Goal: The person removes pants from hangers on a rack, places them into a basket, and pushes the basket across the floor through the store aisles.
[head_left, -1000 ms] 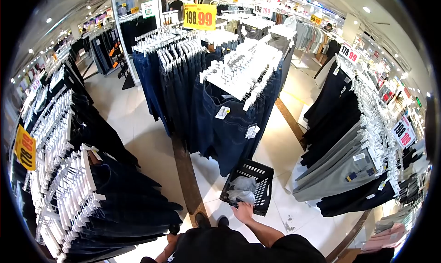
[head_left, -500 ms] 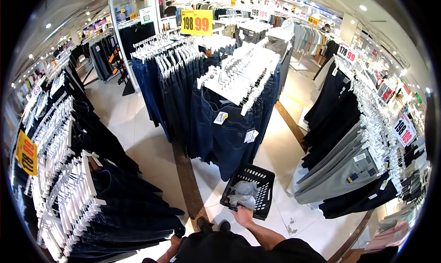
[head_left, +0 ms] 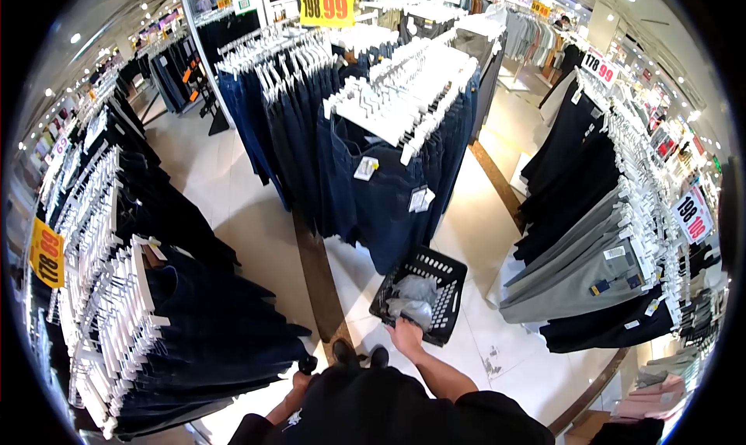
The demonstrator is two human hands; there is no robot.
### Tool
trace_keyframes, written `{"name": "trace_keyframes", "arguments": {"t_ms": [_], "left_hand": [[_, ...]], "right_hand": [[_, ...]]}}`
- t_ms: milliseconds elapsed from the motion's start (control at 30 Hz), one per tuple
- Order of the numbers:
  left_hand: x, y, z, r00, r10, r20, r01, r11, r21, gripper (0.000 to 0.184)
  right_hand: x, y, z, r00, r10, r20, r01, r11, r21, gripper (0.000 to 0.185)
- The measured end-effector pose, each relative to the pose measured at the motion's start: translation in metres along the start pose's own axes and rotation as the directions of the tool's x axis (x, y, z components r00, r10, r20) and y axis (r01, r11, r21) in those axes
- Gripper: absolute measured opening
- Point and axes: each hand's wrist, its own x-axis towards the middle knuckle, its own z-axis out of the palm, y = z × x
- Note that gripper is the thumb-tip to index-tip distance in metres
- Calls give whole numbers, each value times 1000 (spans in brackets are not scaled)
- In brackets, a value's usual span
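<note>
My right hand (head_left: 406, 336) is closed on the near edge of a black plastic shopping basket (head_left: 444, 314) with slotted sides. Inside the basket lie crumpled, greyish, translucent plastic bags (head_left: 413, 299). Low on the left, my left hand (head_left: 300, 380) is closed around a small black object (head_left: 308, 365) whose kind I cannot make out. Just left of that hand hang dark jeans (head_left: 225, 348) on a rack. Beyond the basket, dark blue jeans (head_left: 381, 204) with white tags hang from white hangers (head_left: 412, 91).
On the right, a rack holds grey trousers (head_left: 567, 278) and black trousers (head_left: 563, 173). Yellow price signs stand above the middle rack (head_left: 326, 5) and at the left rack (head_left: 47, 253). Pale floor tiles (head_left: 256, 188) with a brown strip (head_left: 315, 282) run between the racks.
The view has tilted slightly downward, so racks and signs sit higher in the picture. The basket appears a little higher too, still in my right hand. My left hand has moved slightly.
</note>
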Motion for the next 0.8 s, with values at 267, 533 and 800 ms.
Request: {"name": "trace_keyframes", "arguments": {"t_ms": [267, 533, 800], "left_hand": [[1, 46, -16, 1000, -8, 1, 8, 1000, 23, 65], [76, 61, -16, 988, 151, 26, -153, 981, 118, 64], [185, 71, -28, 947, 281, 156, -295, 953, 69, 59]], "right_hand": [[34, 14, 1, 1000, 3, 17, -1, 997, -75, 50], [66, 20, -22, 981, 146, 128, -141, 989, -46, 58], [86, 10, -40, 966, 213, 150, -205, 976, -68, 63]]}}
